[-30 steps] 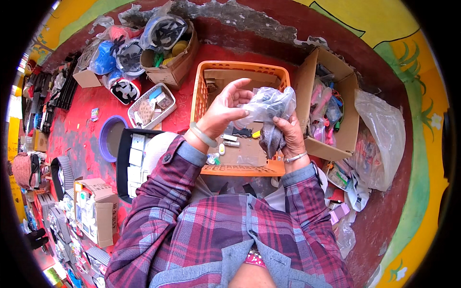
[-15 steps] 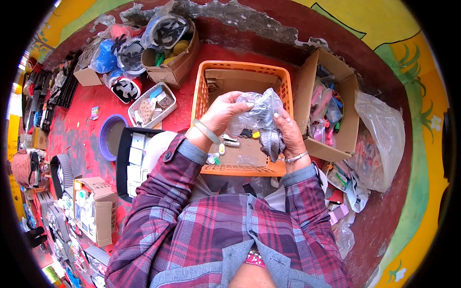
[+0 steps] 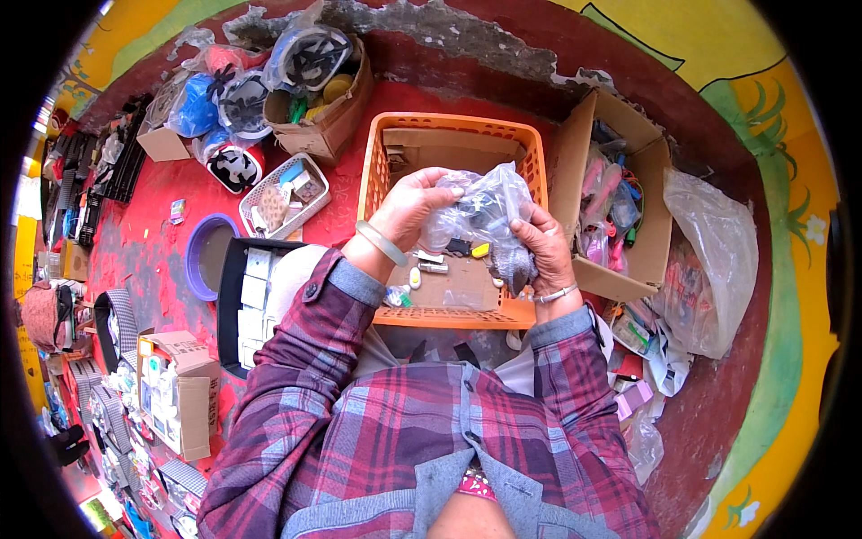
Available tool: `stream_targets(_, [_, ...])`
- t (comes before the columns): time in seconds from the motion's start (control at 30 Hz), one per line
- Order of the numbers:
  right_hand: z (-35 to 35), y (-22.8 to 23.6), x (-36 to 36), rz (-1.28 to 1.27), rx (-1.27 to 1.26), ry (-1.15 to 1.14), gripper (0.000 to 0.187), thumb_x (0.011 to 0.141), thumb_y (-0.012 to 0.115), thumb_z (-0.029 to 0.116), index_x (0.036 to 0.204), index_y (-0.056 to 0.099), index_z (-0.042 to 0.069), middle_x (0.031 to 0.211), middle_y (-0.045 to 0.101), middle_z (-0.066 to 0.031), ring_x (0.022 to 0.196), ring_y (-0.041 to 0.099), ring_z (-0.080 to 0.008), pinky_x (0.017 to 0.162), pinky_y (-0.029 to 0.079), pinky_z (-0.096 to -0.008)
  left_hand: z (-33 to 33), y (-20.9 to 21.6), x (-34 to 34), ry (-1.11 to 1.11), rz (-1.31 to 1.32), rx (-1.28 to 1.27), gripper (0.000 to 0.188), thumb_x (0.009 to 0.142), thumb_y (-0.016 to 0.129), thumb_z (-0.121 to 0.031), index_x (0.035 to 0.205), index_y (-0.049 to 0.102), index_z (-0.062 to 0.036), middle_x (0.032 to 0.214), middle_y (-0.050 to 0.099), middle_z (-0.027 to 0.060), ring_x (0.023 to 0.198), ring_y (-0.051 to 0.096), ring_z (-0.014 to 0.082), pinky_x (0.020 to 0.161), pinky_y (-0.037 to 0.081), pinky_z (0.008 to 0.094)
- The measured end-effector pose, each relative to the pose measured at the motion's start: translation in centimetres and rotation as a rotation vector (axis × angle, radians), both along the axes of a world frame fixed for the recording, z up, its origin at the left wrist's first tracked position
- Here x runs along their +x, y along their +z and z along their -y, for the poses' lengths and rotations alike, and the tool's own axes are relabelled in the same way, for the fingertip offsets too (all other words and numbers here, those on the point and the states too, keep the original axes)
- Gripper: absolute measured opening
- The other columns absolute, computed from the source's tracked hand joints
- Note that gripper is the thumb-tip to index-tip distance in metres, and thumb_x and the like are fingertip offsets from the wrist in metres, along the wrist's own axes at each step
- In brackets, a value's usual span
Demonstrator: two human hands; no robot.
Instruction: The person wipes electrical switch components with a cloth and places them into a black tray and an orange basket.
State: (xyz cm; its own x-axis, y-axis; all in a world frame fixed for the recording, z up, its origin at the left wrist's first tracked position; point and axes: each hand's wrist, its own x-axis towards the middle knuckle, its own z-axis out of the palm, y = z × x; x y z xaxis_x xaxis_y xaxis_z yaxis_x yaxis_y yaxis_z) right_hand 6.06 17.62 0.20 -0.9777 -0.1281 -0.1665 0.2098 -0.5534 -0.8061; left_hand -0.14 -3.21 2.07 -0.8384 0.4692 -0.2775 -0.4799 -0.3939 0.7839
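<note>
Over the orange plastic basket, a clear plastic bag is stretched between my two hands. My left hand pinches its left edge between thumb and fingers. On the other side, my right hand grips the bag's right edge. A grey, crumpled, cloth-like bundle hangs by the right palm; whether it lies inside the bag I cannot tell. Dark shapes show through the plastic. Below, on the cardboard in the basket, lie a yellow item and small white and silver pieces.
Right of the basket stands an open cardboard box of colourful items, beside a large clear bag. To the left are a white tray, a purple basin and a black box. A carton stands at the back left.
My right hand has shifted slightly right with the bag's edge. The bag is spread a little wider, and the grey bundle is tucked closer to the right palm.
</note>
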Motion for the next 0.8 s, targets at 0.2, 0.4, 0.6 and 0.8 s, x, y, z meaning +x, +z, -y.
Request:
stream_targets(0.2, [-0.6, -1.3, -0.5, 0.017, -0.050, -0.066, 0.028, 0.089, 0.063, 0.009, 0.115, 0.059, 0.000, 0.100, 0.066, -0.0046, 0.086, 0.064, -0.0131, 0.076, 0.052, -0.0259, 0.7, -0.2, -0.5, -0.105, -0.015, 0.144, 0.043, 0.082, 0.062, -0.001, 0.123, 0.053, 0.0032, 0.116, 0.062, 0.0123, 0.106, 0.060, 0.0212, 0.095, 0.046, 0.0335])
stream_targets(0.4, [-0.8, -1.4, -0.3, 0.008, -0.209, -0.235, 0.028, 0.093, 0.055, 0.009, 0.120, 0.055, 0.000, 0.107, 0.064, -0.0094, 0.093, 0.065, -0.0194, 0.082, 0.055, -0.0335, 1.2, 0.4, -0.8, -0.318, -0.007, 0.291, 0.071, 0.073, 0.069, 0.001, 0.137, 0.039, 0.0037, 0.130, 0.053, 0.0145, 0.118, 0.054, 0.0228, 0.102, 0.041, 0.0349])
stream_targets(0.6, [-1.5, -2.5, -0.3, -0.099, -0.268, -0.213, 0.034, 0.093, 0.053, 0.011, 0.125, 0.053, 0.000, 0.116, 0.063, -0.0120, 0.104, 0.062, -0.0244, 0.093, 0.050, -0.0389, 1.4, -0.7, -0.7, -0.342, 0.056, 0.258, 0.065, 0.072, 0.071, 0.001, 0.132, 0.045, 0.0046, 0.122, 0.059, 0.0134, 0.107, 0.060, 0.0214, 0.096, 0.046, 0.0331])
stream_targets(0.8, [-1.2, -2.3, -0.4, -0.099, -0.260, -0.192, 0.034, 0.093, 0.051, 0.010, 0.126, 0.053, 0.000, 0.118, 0.062, -0.0120, 0.106, 0.061, -0.0239, 0.093, 0.049, -0.0384, 1.5, -0.3, -0.7, -0.165, -0.013, 0.231, 0.044, 0.075, 0.064, 0.009, 0.118, 0.057, 0.0015, 0.107, 0.065, 0.0105, 0.098, 0.064, 0.0215, 0.091, 0.050, 0.0338])
